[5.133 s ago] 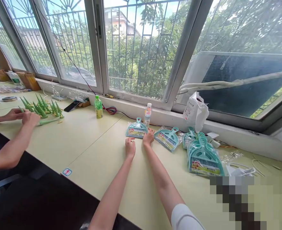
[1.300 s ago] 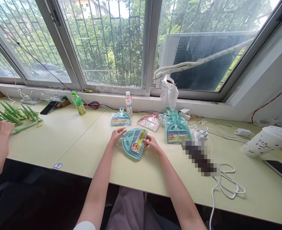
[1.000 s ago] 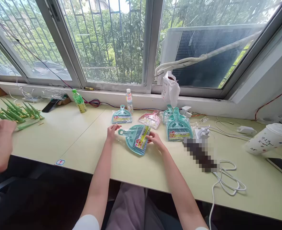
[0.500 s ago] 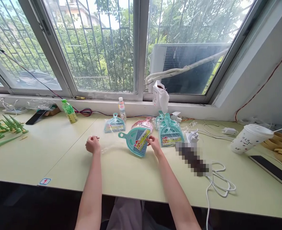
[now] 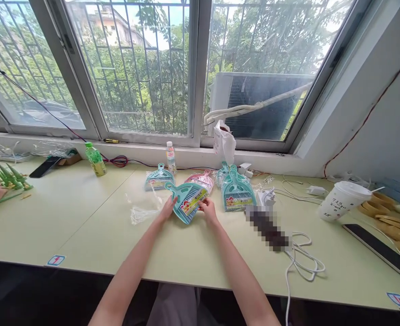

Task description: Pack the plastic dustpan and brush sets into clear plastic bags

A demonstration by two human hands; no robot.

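A teal, fan-shaped plastic dustpan set (image 5: 188, 202) is pinched at opposite edges by left hand (image 5: 168, 208) and right hand (image 5: 207, 210), over the pale-yellow counter (image 5: 94, 240) — it may be dropped if either grip is loosened.

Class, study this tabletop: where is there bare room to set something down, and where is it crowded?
The widest bare tabletop lies between the green spiky pieces and the clear wrapper. A smaller patch lies between the right forearm and the white cable. Crowded: behind the held dustpan set, where other sets sit close together.
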